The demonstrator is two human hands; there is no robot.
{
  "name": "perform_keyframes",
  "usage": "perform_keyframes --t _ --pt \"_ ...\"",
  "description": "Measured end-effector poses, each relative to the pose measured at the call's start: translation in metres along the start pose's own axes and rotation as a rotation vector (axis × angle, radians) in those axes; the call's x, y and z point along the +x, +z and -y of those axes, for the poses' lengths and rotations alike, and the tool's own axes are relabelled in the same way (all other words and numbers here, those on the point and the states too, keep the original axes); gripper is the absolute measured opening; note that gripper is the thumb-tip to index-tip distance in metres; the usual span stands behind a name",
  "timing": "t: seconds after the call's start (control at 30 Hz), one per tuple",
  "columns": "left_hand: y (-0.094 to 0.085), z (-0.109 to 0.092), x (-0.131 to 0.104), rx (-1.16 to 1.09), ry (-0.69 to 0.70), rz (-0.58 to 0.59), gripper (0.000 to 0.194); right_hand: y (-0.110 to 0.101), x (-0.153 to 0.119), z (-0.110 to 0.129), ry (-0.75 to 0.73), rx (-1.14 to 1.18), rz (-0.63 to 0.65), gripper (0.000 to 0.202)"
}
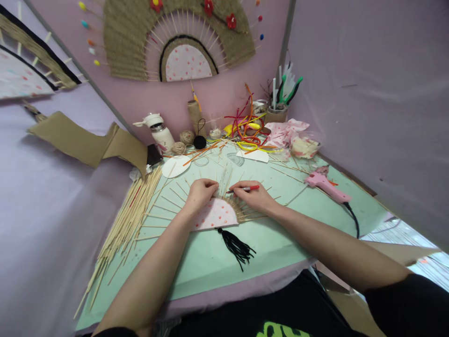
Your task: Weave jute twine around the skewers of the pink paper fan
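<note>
A half-round fan lies on the table, with a pink spotted centre (217, 214), a band of woven twine (239, 211) and bare sticks (154, 216) spreading outward. From its straight lower edge hangs a black tassel (238, 245). My left hand (201, 193) is closed at the fan's upper edge, its fingers pinched at the lower end of a clear ruler (225, 176). In my right hand (254, 196) is a red pen (251, 188), its tip pointing left near the ruler and sticks. The left fingertips partly hide the ruler's end.
Many loose sticks (128, 213) lie at the left. A pink glue gun (328, 186) with a black cord rests at the right. Behind are a white-lidded bottle (160, 132), twine balls (187, 137), pipe cleaners (247, 133) and pliers (289, 91). A larger fan (122, 47) hangs behind.
</note>
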State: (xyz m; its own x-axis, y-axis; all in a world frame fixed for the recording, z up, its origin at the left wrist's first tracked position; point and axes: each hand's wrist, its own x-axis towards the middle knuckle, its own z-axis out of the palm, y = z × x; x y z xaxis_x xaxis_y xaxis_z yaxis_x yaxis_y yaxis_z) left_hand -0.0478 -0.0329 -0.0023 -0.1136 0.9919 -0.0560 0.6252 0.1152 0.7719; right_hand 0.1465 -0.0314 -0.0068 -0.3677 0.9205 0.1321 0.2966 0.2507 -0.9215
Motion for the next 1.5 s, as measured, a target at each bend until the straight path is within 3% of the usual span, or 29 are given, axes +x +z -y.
perform_keyframes --t 0.37,0.87,1.27,1.5 --pt "0.0 0.001 0.005 -0.064 -0.088 0.018 0.023 -0.001 0.011 -0.003 -0.029 -0.034 0.008 0.024" --pt "-0.001 -0.003 -0.005 -0.137 -0.293 0.04 0.02 -0.007 0.007 -0.011 -0.261 -0.08 0.083 0.024" --pt "0.001 -0.002 -0.009 -0.019 -0.178 0.028 0.018 -0.012 0.014 0.004 -0.227 -0.109 0.168 0.024" --pt "-0.001 -0.003 -0.009 0.057 -0.149 0.074 0.019 -0.004 0.015 -0.008 -0.214 -0.083 0.07 0.022"
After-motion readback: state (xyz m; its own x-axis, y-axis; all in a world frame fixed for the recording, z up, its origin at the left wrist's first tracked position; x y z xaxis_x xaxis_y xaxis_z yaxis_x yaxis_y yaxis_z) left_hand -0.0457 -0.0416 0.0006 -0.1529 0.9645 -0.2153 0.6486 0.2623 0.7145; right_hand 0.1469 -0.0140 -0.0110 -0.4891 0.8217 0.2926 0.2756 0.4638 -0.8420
